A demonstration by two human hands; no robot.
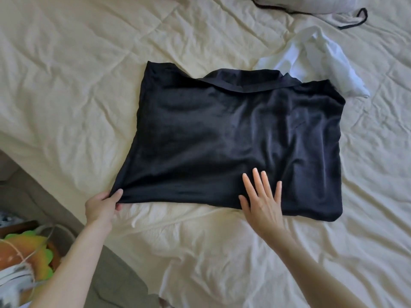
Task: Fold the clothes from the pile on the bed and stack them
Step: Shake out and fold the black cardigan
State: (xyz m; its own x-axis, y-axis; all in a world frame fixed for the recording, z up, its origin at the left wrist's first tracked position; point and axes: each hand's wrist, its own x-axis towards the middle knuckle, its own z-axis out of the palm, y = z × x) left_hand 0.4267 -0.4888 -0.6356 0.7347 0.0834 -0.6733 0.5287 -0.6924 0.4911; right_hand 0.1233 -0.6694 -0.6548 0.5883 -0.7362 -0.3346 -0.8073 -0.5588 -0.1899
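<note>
— So, where is the black garment lying right now?

— It is lying spread flat across the middle of the cream bedsheet, with its neckline edge turning over along the far side.

— And what are the hands doing?

— The left hand is pinching the near left corner of the black garment between thumb and fingers, lifting it slightly off the sheet. The right hand is lying flat on the near edge of the cloth, fingers straight and spread wide, pressing down and gripping nothing.

— Is anything else sitting on the bed?

— A crumpled white garment is lying just beyond the far right corner, partly tucking under the black one. A white piece with black trim is resting farther off, at the top edge.
</note>
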